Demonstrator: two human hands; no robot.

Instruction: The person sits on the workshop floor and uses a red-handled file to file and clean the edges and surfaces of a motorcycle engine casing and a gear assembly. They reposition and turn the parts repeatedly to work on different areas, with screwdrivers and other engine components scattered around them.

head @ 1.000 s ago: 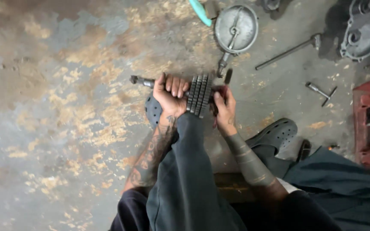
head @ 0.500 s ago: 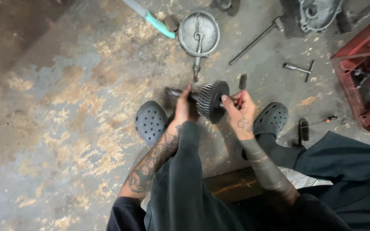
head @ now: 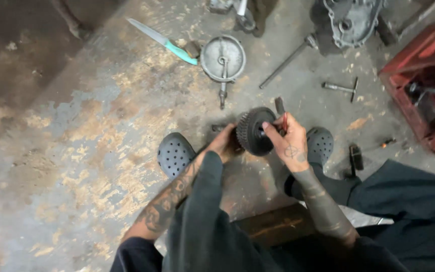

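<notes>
Dark steel gear cluster [head: 254, 131] is held above the floor between both hands, just in front of the person's knees. Its toothed faces stand on edge, and its long axis runs roughly level, left to right across the view, with a short shaft end [head: 218, 128] projecting toward the left. The left hand [head: 223, 146] closes around the left end of the cluster; its grip is wrapped on the shaft side, though the fingers are partly hidden behind the gear. The right hand [head: 290, 141] presses against the right face, with the fingers curled onto the hub, so this grip is also closed on the gear cluster.

Both feet, in dark perforated clogs [head: 175, 153], rest flat on the floor on either side of the part.

Concrete floor [head: 76, 131] is worn, stained and patchy grey and tan. On it lie a round grey metal cover [head: 222, 58], a knife with a teal handle [head: 163, 40], a long steel rod [head: 284, 64], a small T-shaped tool [head: 342, 88] and a grey cast housing [head: 354, 20]. A red metal container [head: 419, 85] stands at the right edge.
</notes>
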